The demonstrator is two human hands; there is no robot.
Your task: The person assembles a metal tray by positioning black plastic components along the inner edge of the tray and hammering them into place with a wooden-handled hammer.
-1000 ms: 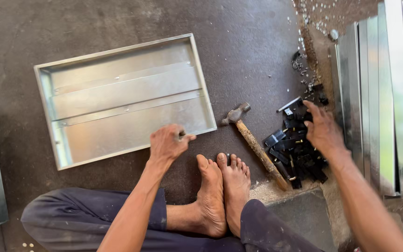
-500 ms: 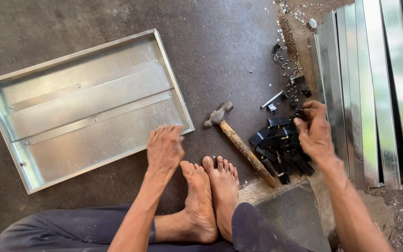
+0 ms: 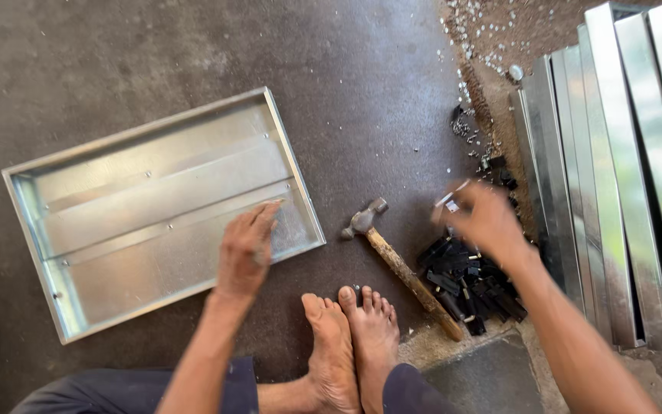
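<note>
A shallow galvanised metal tray (image 3: 55,172) lies on the dark floor at the left. My left hand (image 3: 245,251) rests on its near right part, fingers spread flat, holding nothing. My right hand (image 3: 484,218) is raised above a pile of small black parts (image 3: 473,287) and pinches a small dark piece with a pale end between its fingertips; motion blurs it. A hammer (image 3: 400,264) with a wooden handle lies between the tray and the pile. My bare feet (image 3: 350,345) sit together at the bottom centre.
Several long metal channel sections (image 3: 630,176) lie side by side at the right. Small scraps and screws (image 3: 473,54) are scattered on the brown dirt at the upper right. A grey slab (image 3: 484,379) lies beside my feet.
My left hand has moved from the floor by the tray's corner onto the tray. My right hand has lifted off the black pile with a small piece. The view has shifted.
</note>
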